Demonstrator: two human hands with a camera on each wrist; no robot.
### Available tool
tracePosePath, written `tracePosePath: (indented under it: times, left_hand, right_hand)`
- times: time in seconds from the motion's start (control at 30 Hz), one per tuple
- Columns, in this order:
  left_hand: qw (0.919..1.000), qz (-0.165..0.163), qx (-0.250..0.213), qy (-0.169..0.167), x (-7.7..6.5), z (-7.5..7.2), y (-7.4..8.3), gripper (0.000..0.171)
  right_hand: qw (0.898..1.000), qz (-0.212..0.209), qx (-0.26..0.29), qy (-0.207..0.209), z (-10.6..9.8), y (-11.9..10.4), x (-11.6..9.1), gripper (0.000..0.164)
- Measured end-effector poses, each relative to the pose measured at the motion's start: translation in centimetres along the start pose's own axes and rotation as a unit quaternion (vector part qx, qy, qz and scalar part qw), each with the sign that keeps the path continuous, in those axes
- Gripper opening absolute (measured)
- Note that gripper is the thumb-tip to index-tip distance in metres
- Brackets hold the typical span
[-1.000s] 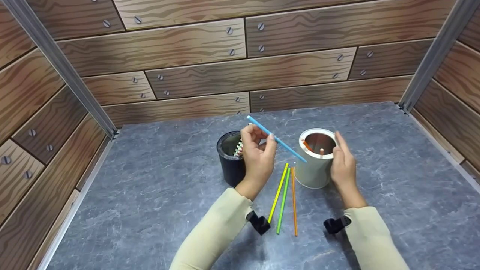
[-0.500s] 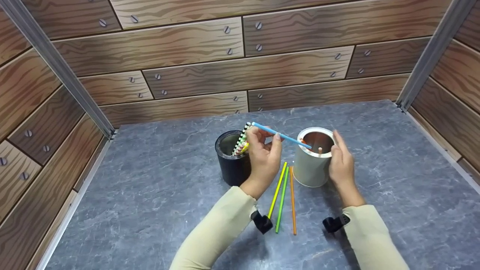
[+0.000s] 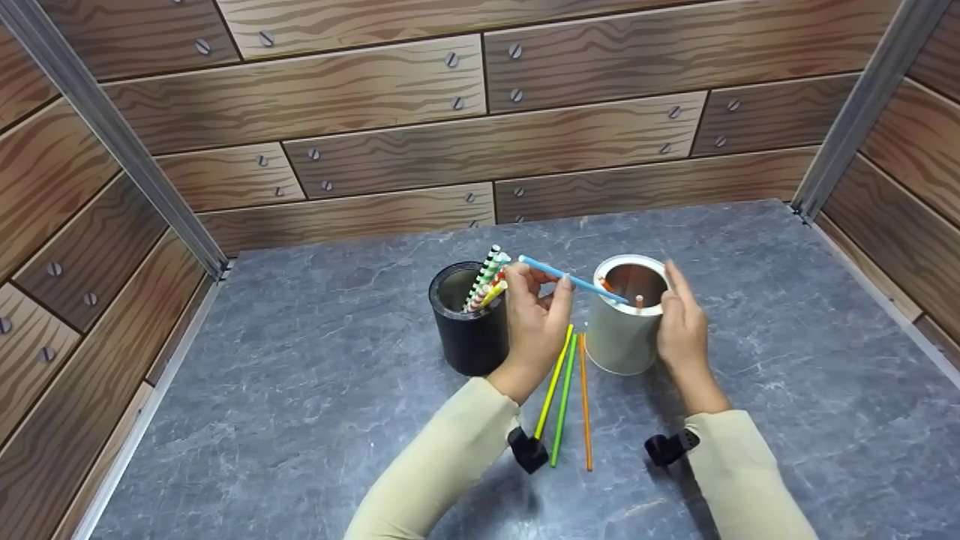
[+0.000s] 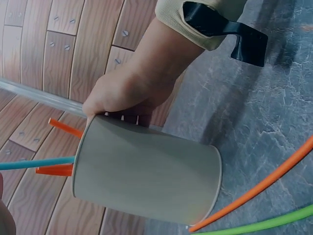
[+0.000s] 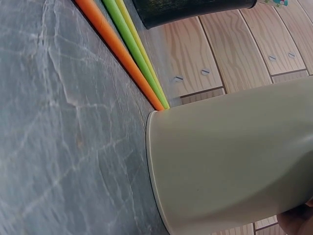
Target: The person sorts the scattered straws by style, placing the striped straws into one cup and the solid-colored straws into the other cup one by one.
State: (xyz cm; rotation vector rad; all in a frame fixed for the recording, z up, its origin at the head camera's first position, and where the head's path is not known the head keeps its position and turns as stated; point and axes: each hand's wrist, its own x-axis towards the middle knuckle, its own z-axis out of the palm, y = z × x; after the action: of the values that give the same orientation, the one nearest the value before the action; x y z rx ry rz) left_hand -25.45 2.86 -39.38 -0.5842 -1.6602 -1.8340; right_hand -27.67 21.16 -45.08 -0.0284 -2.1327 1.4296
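Note:
My left hand (image 3: 536, 322) pinches a blue straw (image 3: 546, 268) near its middle, between thumb and fingers. The straw slants down to the right, its lower end at the mouth of the pale grey can (image 3: 621, 345). In the left wrist view the blue straw (image 4: 39, 163) meets the can's rim beside two orange straws (image 4: 54, 170) that stick out. My right hand (image 3: 684, 326) grips the can at its right side, index finger raised along the rim. The can stands upright on the table; its bottom inside is hidden.
Left of my left hand stands a black can (image 3: 469, 341) with several striped straws (image 3: 484, 281). Between my forearms a yellow straw (image 3: 553, 386), a green straw (image 3: 564, 409) and an orange straw (image 3: 586, 409) lie on the grey marbled table (image 3: 322, 390). Wood-patterned walls (image 3: 390, 165) enclose it.
My left hand has moved right and slightly down, bringing the blue straw's lower end from before the grey can up to its mouth. The striped straws came into view. My right hand stays on the can.

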Motion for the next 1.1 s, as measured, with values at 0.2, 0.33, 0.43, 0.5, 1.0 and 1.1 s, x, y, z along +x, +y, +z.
tracePosePath:
  times: [0.2,0.33,0.43,0.5,1.0,1.1]
  left_hand:
    - [0.9998,-0.015,0.012,-0.002,-0.4,0.2,-0.4,0.022]
    - [0.9995,-0.029,0.011,0.0,-0.7,0.3,-0.8,0.021]
    - [0.9993,-0.036,0.013,-0.002,-0.8,0.2,-0.9,0.021]
    - [0.9991,-0.038,0.017,-0.005,-0.9,0.1,-1.1,0.021]
    - [0.9984,-0.047,0.029,-0.012,-1.5,-0.3,-1.5,0.016]
    - [0.9973,-0.058,0.041,-0.018,-1.6,-0.5,-1.7,0.016]
  right_hand:
    - [1.0,0.003,0.001,-0.003,0.0,-0.1,0.0,0.047]
    - [1.0,-0.003,-0.002,-0.001,0.1,0.1,0.0,0.047]
    - [1.0,-0.002,-0.002,0.001,0.1,0.0,0.0,0.047]
    - [1.0,0.0,0.0,0.001,0.1,0.0,0.0,0.047]
    - [1.0,-0.011,0.004,-0.001,0.1,0.0,0.0,0.048]
    - [1.0,-0.008,0.007,-0.008,0.0,0.0,0.0,0.046]
